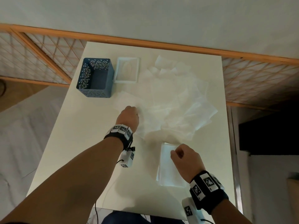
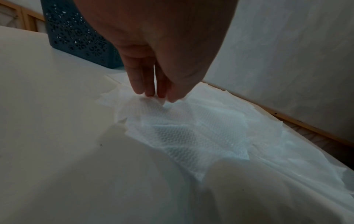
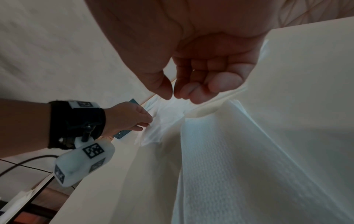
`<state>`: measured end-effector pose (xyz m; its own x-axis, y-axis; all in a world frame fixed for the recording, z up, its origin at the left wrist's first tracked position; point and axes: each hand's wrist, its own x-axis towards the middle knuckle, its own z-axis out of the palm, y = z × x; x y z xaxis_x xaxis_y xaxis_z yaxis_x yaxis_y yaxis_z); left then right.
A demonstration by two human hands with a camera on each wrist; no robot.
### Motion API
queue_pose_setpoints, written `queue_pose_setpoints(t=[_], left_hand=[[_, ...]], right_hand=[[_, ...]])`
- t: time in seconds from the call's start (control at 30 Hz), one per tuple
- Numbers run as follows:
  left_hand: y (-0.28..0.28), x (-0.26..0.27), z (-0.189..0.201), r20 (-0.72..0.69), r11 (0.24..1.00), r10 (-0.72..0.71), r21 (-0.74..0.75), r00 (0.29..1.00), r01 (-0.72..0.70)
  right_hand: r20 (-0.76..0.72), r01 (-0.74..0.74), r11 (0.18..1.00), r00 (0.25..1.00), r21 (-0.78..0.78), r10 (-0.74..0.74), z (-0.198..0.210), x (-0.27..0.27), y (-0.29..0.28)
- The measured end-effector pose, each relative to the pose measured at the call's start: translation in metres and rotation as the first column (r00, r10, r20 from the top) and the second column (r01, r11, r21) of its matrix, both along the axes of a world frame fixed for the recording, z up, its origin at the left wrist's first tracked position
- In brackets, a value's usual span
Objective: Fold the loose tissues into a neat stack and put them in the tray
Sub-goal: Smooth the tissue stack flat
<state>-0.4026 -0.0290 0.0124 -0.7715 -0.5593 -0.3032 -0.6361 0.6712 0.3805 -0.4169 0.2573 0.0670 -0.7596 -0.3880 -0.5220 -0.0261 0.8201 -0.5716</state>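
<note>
Nearest the head camera, the right hand (image 1: 184, 159) hovers with loosely curled fingers and thumb over the far end of a narrow folded white tissue stack (image 1: 169, 168) lying on the white tabletop (image 1: 80, 143); the right wrist view shows a small gap between thumb and forefinger with nothing in it, so it holds nothing. Farther out, the left hand (image 1: 130, 116) reaches into the spread of loose, embossed white tissues (image 1: 178, 101) covering the middle and right of the tabletop, its fingertips (image 2: 147, 91) pressed together with the thumb on a raised corner of one loose sheet (image 2: 153, 103), apparently pinching it. At the far left stand a dark blue perforated metal box (image 1: 95, 78) and, just beside it, a shallow pale rectangular tray (image 1: 127, 70), which seems to be the destination. To do this step well, I would lift only that single sheet, drawing it slowly so neighbouring tissues do not drag along, then lay it flat near the folded stack, match its edges with both hands and crease it gently, since the thin paper will likely tear or crumple under a hard pull.
</note>
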Motion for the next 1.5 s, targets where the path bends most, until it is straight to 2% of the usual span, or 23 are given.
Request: queue_pose_setpoints(t=[0.1,0.33,0.57,0.73,0.83,0.9,1.0,1.07,1.17,1.2,1.27,1.3,1.33,1.4,1.5], left_hand=[[0.002,0.004,0.001,0.015,0.998,-0.042,0.038,0.999,0.041],[0.006,0.011,-0.006,0.033,0.995,-0.085,-0.039,0.996,0.087],[0.002,0.010,-0.004,-0.015,0.994,-0.104,-0.027,0.994,0.104],[0.002,0.009,-0.008,0.020,0.988,-0.130,-0.083,0.991,0.131],[0.003,0.008,0.004,-0.057,0.994,-0.081,-0.081,0.995,0.076],[0.007,0.008,0.021,-0.169,0.998,-0.026,-0.063,0.985,0.015],[0.015,0.015,0.056,-0.327,0.988,0.122,0.127,0.937,-0.084],[0.022,0.021,0.081,-0.371,0.948,0.221,0.299,0.902,-0.109],[0.026,0.028,0.117,-0.381,0.879,0.288,0.469,0.879,-0.084],[0.026,0.031,0.128,-0.370,0.814,0.342,0.575,0.864,-0.076],[0.029,0.035,0.149,-0.318,0.604,0.469,0.796,0.824,-0.036],[0.031,0.037,0.157,-0.290,0.507,0.509,0.862,0.811,-0.010],[0.033,0.040,0.165,-0.268,0.445,0.521,0.896,0.810,0.010],[0.038,0.046,0.182,-0.267,0.394,0.491,0.917,0.829,0.061],[0.046,0.055,0.206,-0.307,0.375,0.396,0.914,0.865,0.153]], right_hand=[[-0.037,-0.020,0.999,0.999,-0.038,0.019,0.005,-0.007,-0.010],[-0.105,-0.066,0.995,0.993,-0.074,0.058,0.015,-0.008,-0.023],[-0.106,-0.065,0.996,0.993,-0.055,0.059,0.019,-0.001,-0.022],[-0.096,-0.058,0.997,0.994,-0.053,0.053,0.020,0.006,-0.018],[-0.091,-0.062,0.997,0.994,-0.049,0.057,0.020,0.008,-0.015],[-0.086,-0.057,0.998,0.995,-0.041,0.053,0.023,0.007,-0.014],[-0.087,-0.038,0.998,0.996,-0.058,0.033,0.032,0.001,-0.017],[-0.109,-0.047,0.993,0.993,-0.104,0.036,0.037,-0.004,-0.022],[-0.152,-0.064,0.976,0.988,-0.207,0.032,0.049,-0.010,-0.033],[-0.150,-0.055,0.969,0.989,-0.243,0.018,0.053,-0.012,-0.037],[-0.145,-0.032,0.939,0.989,-0.343,-0.020,0.062,-0.018,-0.040],[-0.151,-0.031,0.916,0.988,-0.401,-0.033,0.067,-0.022,-0.041],[-0.172,-0.047,0.890,0.984,-0.453,-0.035,0.074,-0.026,-0.040],[-0.216,-0.111,0.852,0.976,-0.512,-0.002,0.090,-0.033,-0.037],[-0.192,-0.204,0.804,0.975,-0.558,0.115,0.125,-0.041,-0.032]])
